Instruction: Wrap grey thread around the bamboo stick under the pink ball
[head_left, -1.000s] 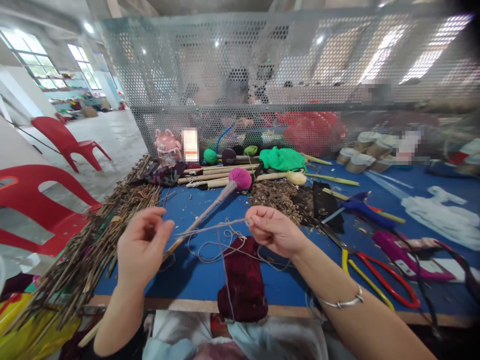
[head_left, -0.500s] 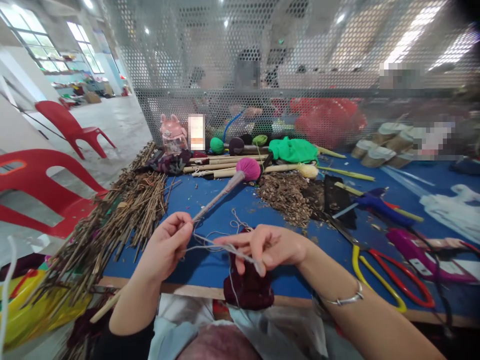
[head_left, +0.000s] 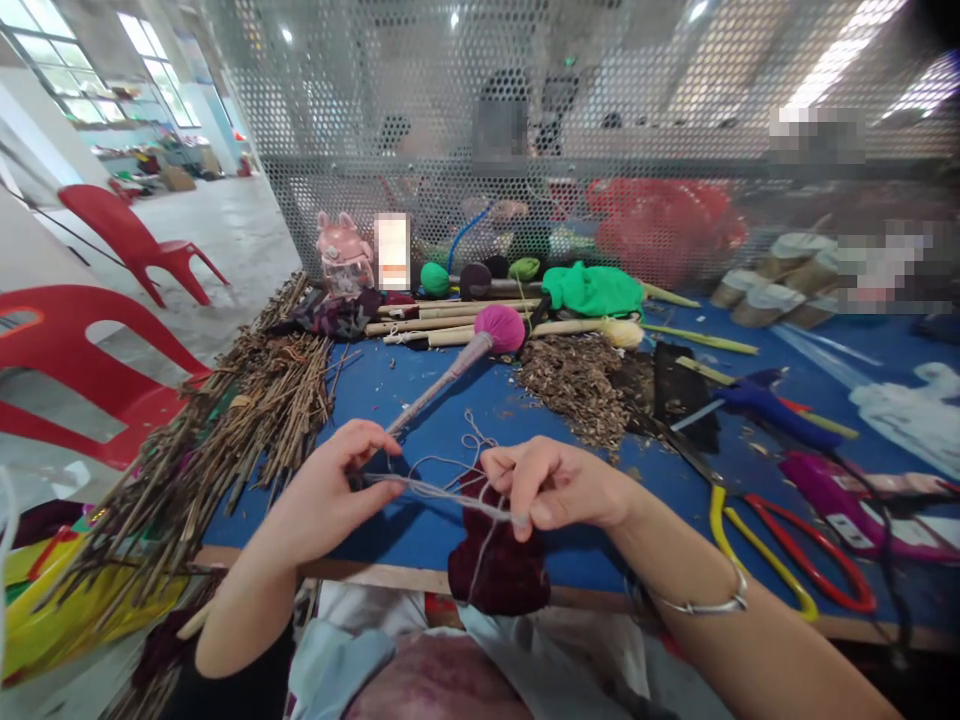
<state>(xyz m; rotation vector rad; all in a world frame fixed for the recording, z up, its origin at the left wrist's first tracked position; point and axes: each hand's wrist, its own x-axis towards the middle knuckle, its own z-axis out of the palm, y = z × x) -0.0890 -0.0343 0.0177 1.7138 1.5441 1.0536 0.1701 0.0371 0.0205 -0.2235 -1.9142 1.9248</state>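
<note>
My right hand point(head_left: 566, 490) is closed, pinching grey yarn point(head_left: 457, 497) between thumb and fingertips. The doubled strand runs across to my left hand point(head_left: 337, 490), whose thumb and index finger stand apart. The lower end of a grey-wrapped stick point(head_left: 442, 388) lies right by my left index finger; a magenta fabric ball point(head_left: 500, 329) tops its far end. Loose loops of the yarn lie on the blue table between my hands. Below my right hand, a dark maroon cloth bundle point(head_left: 499, 575) sits at the table's front edge.
Thin brown twigs point(head_left: 255, 420) are heaped at left. Behind lie wooden sticks point(head_left: 450, 325), a green cloth point(head_left: 592, 290) and wood chips point(head_left: 577, 390). Red-and-yellow-handled shears point(head_left: 814, 555) and a blue glue gun point(head_left: 780, 405) lie at right. A perforated metal screen point(head_left: 450, 100) stands behind.
Both hands came closer together, and the right moved toward the table's front edge with the yarn. My left hand closed on the stick's lower end half a second ago, and its fingers have since parted.
</note>
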